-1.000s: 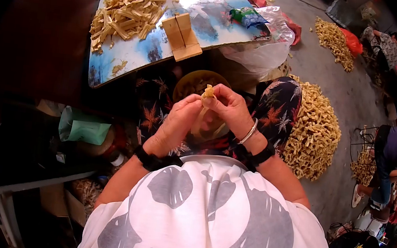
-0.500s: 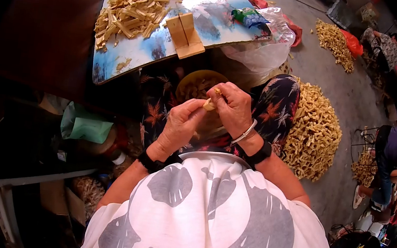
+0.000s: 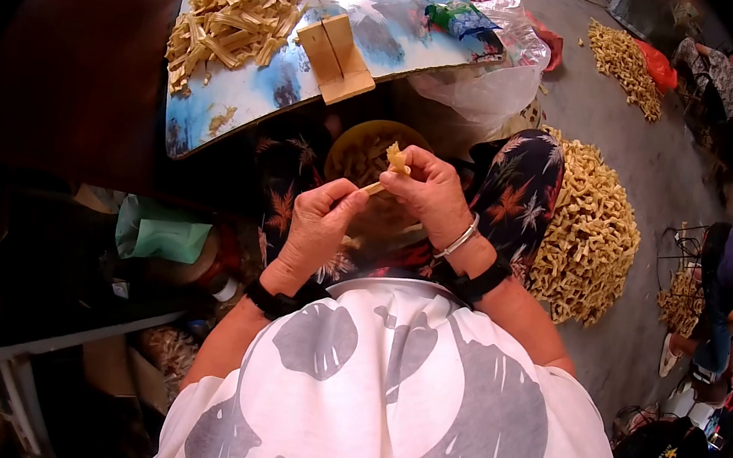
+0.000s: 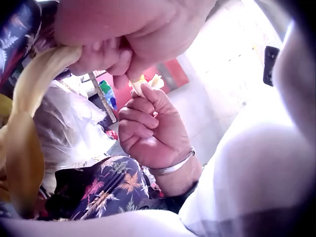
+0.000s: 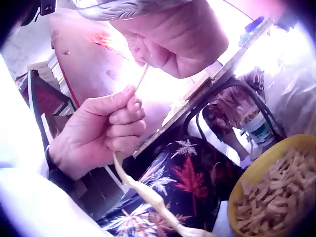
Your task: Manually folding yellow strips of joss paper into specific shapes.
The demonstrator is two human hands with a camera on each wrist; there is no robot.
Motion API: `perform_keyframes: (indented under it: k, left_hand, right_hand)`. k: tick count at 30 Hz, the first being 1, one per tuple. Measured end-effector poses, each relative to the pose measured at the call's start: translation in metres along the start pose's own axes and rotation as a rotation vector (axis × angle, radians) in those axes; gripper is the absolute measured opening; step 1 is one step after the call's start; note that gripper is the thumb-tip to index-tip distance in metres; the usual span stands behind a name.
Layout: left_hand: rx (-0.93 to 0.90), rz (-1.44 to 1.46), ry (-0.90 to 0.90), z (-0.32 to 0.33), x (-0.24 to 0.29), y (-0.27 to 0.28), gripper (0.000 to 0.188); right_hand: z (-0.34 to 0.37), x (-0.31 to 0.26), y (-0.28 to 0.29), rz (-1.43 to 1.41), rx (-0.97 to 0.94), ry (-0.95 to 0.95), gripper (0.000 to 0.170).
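A pale yellow strip [image 3: 374, 188] stretches between the two hands above the lap. The left hand [image 3: 319, 228] pinches one end between thumb and curled forefinger; the right hand [image 3: 432, 199] grips the other, where a knotted, frayed bit [image 3: 397, 158] sticks up above the fingers. In the right wrist view the strip [image 5: 141, 80] is thin and straight between the hands, and a longer, wider tail [image 5: 148, 195] hangs from the left hand's [image 5: 106, 126] lower fingers. Its loose length [image 4: 37, 84] looms close in the left wrist view, with the right hand [image 4: 153, 128] beyond.
A yellow bowl [image 5: 237, 205] of short pieces stands beyond the hands. On the low table [image 3: 376, 38] lie a heap of strips [image 3: 237, 16] and a slotted wooden block [image 3: 337, 59]. Knotted pieces [image 3: 589, 238] are heaped on the floor at the right, beside the knee.
The hands have moved apart from close together, exposing a short stretch of strip between them. The left hand has shifted slightly left, and the knotted bit now shows above the right fingers.
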State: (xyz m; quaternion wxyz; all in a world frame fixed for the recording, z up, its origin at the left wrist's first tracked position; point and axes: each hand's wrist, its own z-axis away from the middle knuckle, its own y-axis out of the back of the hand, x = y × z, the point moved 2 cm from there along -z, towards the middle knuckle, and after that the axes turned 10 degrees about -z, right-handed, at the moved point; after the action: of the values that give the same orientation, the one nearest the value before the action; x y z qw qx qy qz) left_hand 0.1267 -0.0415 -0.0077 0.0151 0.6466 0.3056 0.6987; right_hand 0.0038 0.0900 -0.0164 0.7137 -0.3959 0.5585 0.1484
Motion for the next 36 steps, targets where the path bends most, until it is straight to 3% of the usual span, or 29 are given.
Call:
perform_keyframes:
  k: [6,9,10,16,20,25,28,32,35,36]
  left_hand:
    - [-0.202,0.214,0.182,-0.004,0.006,0.001,0.018]
    - [-0.123,0.251,0.043,-0.009,-0.001,-0.014,0.017]
    - [-0.099,0.125,-0.037,-0.011,-0.001,-0.012,0.016]
    - [-0.146,0.191,0.083,-0.005,0.010,0.000,0.017]
    - [-0.160,0.195,0.063,-0.015,0.001,0.008,0.018]
    - [0.023,-0.096,-0.070,-0.060,0.004,0.038,0.016]
    - [0.179,-0.278,-0.120,-0.098,0.006,0.062,0.014]
    - [0.317,-0.363,-0.140,-0.143,0.001,0.080,0.012]
    - [0.417,-0.470,-0.250,-0.170,-0.006,0.088,0.012]
    - [0.465,-0.481,-0.324,-0.178,-0.011,0.088,0.014]
  right_hand:
    - [0.001,-0.007,0.000,0.003,0.006,-0.097,0.010]
    - [-0.001,0.000,0.000,0.084,-0.034,-0.027,0.011]
    - [-0.001,0.000,-0.002,0.028,-0.029,-0.037,0.011]
    - [-0.004,-0.015,0.002,-0.245,0.035,-0.256,0.008]
    - [-0.018,-0.014,0.005,-0.223,-0.015,-0.335,0.009]
    - [-0.064,-0.038,-0.006,-0.050,-0.075,-0.134,0.022]
    - [-0.100,-0.059,-0.016,0.504,0.016,0.256,0.018]
    - [-0.151,-0.049,-0.020,0.810,0.081,0.671,0.012]
    - [-0.177,-0.049,-0.023,0.809,0.119,0.851,0.013]
    - [-0.185,-0.046,-0.023,0.707,0.113,0.797,0.013]
